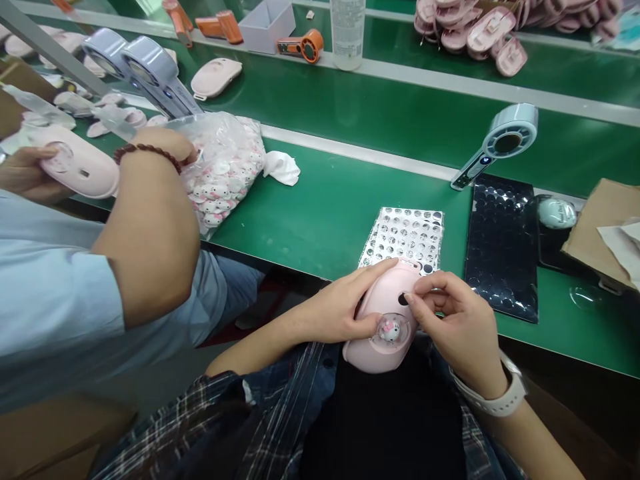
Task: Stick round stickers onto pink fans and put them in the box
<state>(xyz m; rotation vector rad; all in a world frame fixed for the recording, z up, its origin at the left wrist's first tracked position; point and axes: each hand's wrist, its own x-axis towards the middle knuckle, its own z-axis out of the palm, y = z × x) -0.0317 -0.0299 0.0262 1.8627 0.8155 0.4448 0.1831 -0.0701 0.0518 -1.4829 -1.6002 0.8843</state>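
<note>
My left hand (350, 303) grips a pale pink plastic shell (373, 355) from its left side, in front of the table edge. A clear round window in the shell shows a small white cat figure (390, 327) with a pink bow. My right hand (455, 320) pinches a small round black sticker (403, 299) at the upper part of the shell, thumb and forefinger together. Just beyond the shell lies a white sheet of round dark stickers (407, 233). A black sheet with round marks (503, 247) rests to its right.
At left a co-worker's arm (155, 247) reaches into a clear bag of small white cat figures (225, 173); their other hand holds a similar pink shell (83, 167). A light blue handheld fan (500, 140) stands behind the black sheet. A cardboard box (600, 227) is at right.
</note>
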